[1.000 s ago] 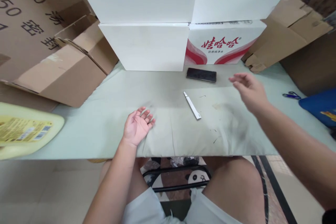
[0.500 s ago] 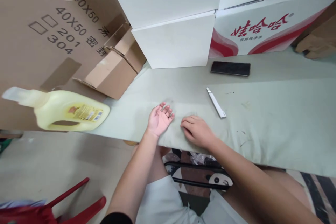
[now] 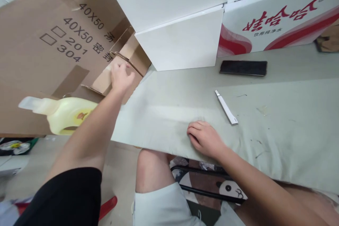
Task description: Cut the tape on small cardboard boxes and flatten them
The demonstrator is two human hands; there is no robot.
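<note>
My left hand [image 3: 121,76] is at the small open cardboard box [image 3: 132,87] on the left, over its near flap. Its thumb stands apart from the bent fingers, and nothing shows in its grasp; the fingertips are partly hidden against the cardboard. Resting on the pale green cloth [image 3: 164,120] near the front edge, my right hand [image 3: 203,137] has its fingers loosely curled together with nothing visible in them. A slim white utility-knife-like tool [image 3: 226,107] lies to the right of that hand, apart from it. Further back is a black phone [image 3: 243,68].
My left forearm passes over a yellow detergent bottle [image 3: 63,111] lying on its side. Behind it leans a large printed cardboard carton [image 3: 31,67]. White boxes [image 3: 182,44] and a red-and-white water carton [image 3: 270,30] line the back. A red chair part [image 3: 108,207] shows below.
My left hand has moved from the cloth, palm up, leftward and forward to the small cardboard box. My right hand stays on the cloth. The view has shifted slightly.
</note>
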